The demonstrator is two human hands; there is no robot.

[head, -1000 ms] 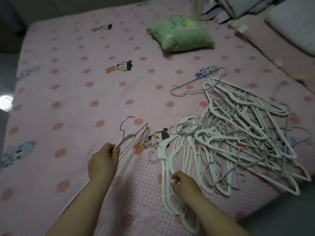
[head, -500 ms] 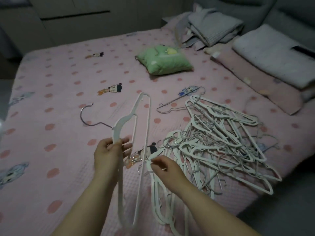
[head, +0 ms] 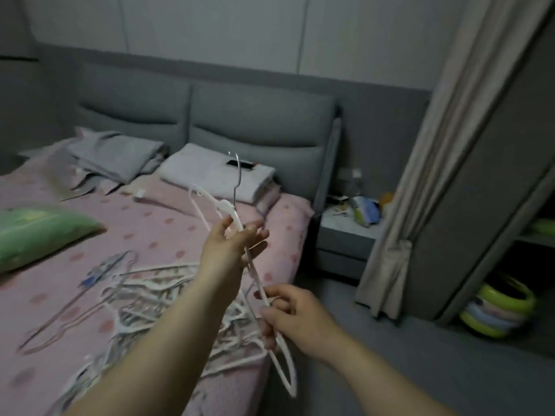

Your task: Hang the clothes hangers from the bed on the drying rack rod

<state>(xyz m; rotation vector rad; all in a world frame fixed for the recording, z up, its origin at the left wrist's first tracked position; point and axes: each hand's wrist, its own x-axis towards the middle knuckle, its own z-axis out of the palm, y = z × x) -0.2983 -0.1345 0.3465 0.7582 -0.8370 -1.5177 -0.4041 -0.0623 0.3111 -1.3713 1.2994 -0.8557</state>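
Note:
A white plastic hanger (head: pixel 228 210) with a metal hook is lifted in the air over the bed's right side, hook pointing up. My left hand (head: pixel 231 244) holds it near the neck, fingers partly spread. My right hand (head: pixel 289 318) grips the hanger's lower part, which loops down past it. A tangled pile of several white hangers (head: pixel 150 298) lies on the pink dotted bed (head: pixel 168 232) under my arms. No drying rack rod is in sight.
A green pillow (head: pixel 39 232) lies at the left. Folded grey and white bedding (head: pixel 216 172) rests by the grey headboard. A cluttered nightstand (head: pixel 348 232), a beige curtain (head: pixel 420 175) and stacked green basins (head: pixel 498 307) stand to the right, with grey floor between.
My view has swung up and right from the bed toward the headboard and curtain. The hanger has risen off the bed, and my right hand now grips its lower end.

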